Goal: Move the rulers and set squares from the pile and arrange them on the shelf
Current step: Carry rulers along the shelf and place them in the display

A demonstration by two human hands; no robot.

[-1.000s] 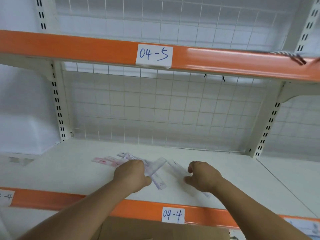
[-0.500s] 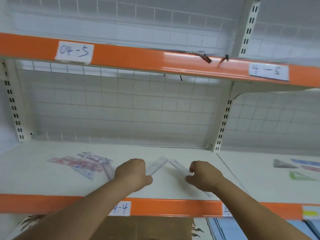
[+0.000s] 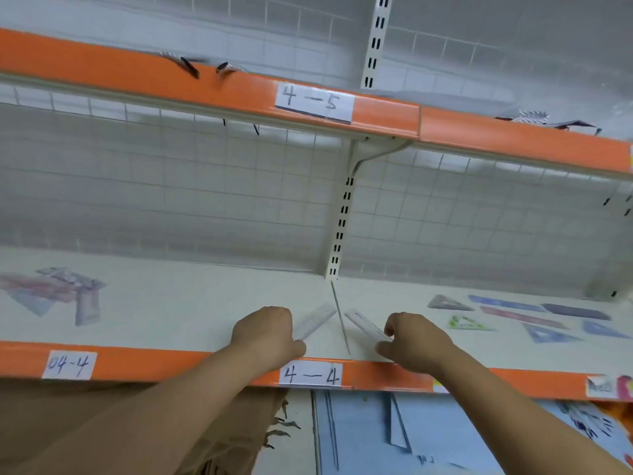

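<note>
Now the left hand (image 3: 267, 337) is curled round a clear ruler (image 3: 317, 320), and the right hand (image 3: 416, 341) pinches a second clear ruler (image 3: 364, 323). Both rulers are low over the front of the shelf (image 3: 191, 313). Well to the left of the left hand lies the pile (image 3: 58, 293). To the right of the right hand, separate rulers and set squares (image 3: 520, 317) lie flat on the same shelf.

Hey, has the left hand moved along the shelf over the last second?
Yes. The left hand, gripping a clear ruler, has moved right along the shelf, away from the pile and toward the upright post.
</note>
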